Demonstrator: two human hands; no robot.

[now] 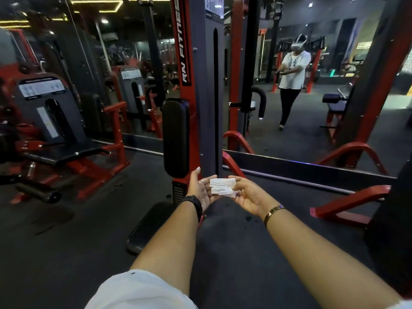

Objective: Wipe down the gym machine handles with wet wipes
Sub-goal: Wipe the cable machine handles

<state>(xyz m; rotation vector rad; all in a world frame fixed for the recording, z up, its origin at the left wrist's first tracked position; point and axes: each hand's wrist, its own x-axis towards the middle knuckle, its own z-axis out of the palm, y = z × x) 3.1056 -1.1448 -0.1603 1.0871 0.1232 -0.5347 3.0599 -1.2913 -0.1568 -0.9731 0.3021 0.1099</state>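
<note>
You stand before the red-and-grey machine column (207,85) with a wet wipe (223,186) stretched between both hands, low in the middle of the scene, just near of the column's base.

Your left hand (200,190) is spread palm-up with the thumb raised. Its fingers run under the wipe's left edge and look close to straight, supporting rather than clamping. Your right hand (248,194) has its thumb on top and its fingers curled beneath, pinching the wipe's right edge.

The wipe is white, creased and folded into a small, rumpled rectangle, with layers showing along its left side. Whether it is damp cannot be read from here.

By the look of it, the wipe will handle as light, limp cloth. It should have no stiffness, drape over whatever it meets, and bunch or tear if tugged hard from one corner. The better hold is probably flat across the palm with the fingers wrapped behind, so that it closes round a bar instead of sliding off.

A curved black handle (259,101) with a bright end cap shows right of the column. Whether it is the real bar or its image in the mirror (312,141) cannot be told. No handle is touched yet, so the wiping itself looks not yet begun. A tall black pad (176,137) hangs on the column's left face, just far of your left hand.
</note>
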